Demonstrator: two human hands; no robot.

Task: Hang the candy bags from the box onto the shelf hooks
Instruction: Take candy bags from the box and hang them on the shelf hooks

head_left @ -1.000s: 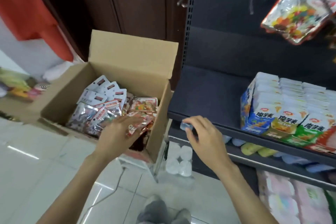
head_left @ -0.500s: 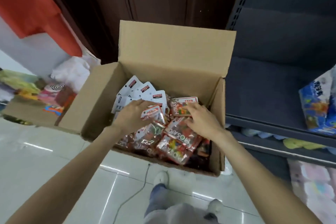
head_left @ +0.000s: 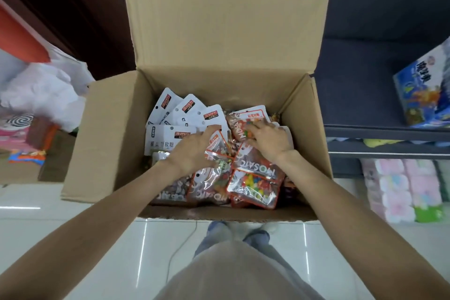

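Candy bags (head_left: pixel 253 185) lie in a loose heap inside the open cardboard box (head_left: pixel 109 143) on the floor, red MOSAIC pouches with clear windows toward the near and right side, white header-card bags (head_left: pixel 187 114) fanned at the back left. Both hands are down in the box: left hand (head_left: pixel 192 151) lies on a red pouch near the middle with fingers (head_left: pixel 207 130) curled over its top edge, looks like a grip but the thumb side is hidden so not certain; right hand (head_left: pixel 270 139) rests on another red pouch (head_left: pixel 243 124) at the back right, fingers bent down onto it, can't tell if it pinches or just presses. Judging from look alone: pouches are light, soft, floppy film, glossy so likely slippery against each other, and a pull on one may drag its neighbours along. Contents look like small loose sweets, which would shift and make the bag sag from wherever it is held. Best hold is probably the flat sealed top strip, near the hang hole visible on the white bags, so the hole stays free for a hook. Not fragile, though squeezing the window part could crush candy. Dark shelf unit (head_left: pixel 379 129) stands just right of the box, no hooks in view
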